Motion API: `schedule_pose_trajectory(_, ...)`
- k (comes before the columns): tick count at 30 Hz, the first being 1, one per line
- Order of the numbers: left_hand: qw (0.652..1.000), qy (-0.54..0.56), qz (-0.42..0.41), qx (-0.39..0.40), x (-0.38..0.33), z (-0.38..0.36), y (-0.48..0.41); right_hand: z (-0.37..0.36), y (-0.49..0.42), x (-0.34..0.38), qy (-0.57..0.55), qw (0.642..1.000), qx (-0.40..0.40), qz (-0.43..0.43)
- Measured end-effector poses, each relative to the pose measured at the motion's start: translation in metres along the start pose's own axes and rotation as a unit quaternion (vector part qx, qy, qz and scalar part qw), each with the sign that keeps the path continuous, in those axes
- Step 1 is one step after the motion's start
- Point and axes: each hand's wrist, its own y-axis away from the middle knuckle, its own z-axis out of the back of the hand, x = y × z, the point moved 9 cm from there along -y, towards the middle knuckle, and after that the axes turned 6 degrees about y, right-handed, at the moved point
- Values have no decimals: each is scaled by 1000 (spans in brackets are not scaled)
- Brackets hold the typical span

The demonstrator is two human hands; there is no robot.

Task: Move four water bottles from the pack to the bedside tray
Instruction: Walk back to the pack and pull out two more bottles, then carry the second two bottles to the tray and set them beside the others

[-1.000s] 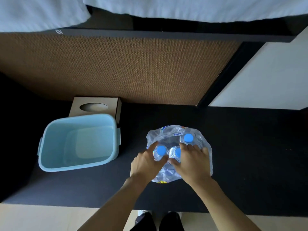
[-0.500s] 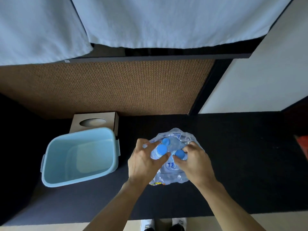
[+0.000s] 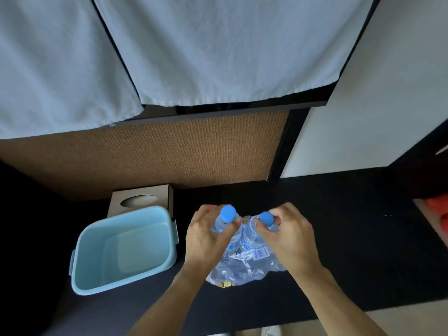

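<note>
A crumpled clear plastic pack [image 3: 244, 267] lies on the black counter. My left hand [image 3: 208, 241] grips the neck of one clear water bottle with a blue cap [image 3: 228, 214], raised out of the pack. My right hand [image 3: 288, 236] grips a second bottle just below its blue cap [image 3: 266, 218]. Both bottles stand side by side above the wrap, their lower parts partly hidden by my fingers. The light blue tray [image 3: 80, 272], a deep tub with nothing in it, sits to the left of the pack.
A brown cardboard tissue box [image 3: 160, 192] stands behind the tub against a woven brown panel [image 3: 157, 151]. White towels [image 3: 218, 49] hang above. The black counter [image 3: 351, 238] stretches to the right, with something orange [image 3: 438, 209] at its far right edge.
Both hands have lifted a bottle each up out of the wrap. The view has tilted upward, showing more of the towels.
</note>
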Motion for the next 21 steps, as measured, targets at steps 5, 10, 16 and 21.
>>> schedule_pose_trajectory(5,991,65,-105,46,-98,6,-13,81,-6,30,-49,994,-90,33)
schedule_pose_trajectory(10,958,164,-197,130,-255,-11,-11,238,18,39,-93,966,-240,39)
schedule_pose_trajectory(16,858,304,-235,341,-491,-81,77,492,124,37,-22,899,-437,-2)
schedule_pose_trajectory(21,702,373,-303,525,-680,-131,264,688,306,48,114,815,-563,-74)
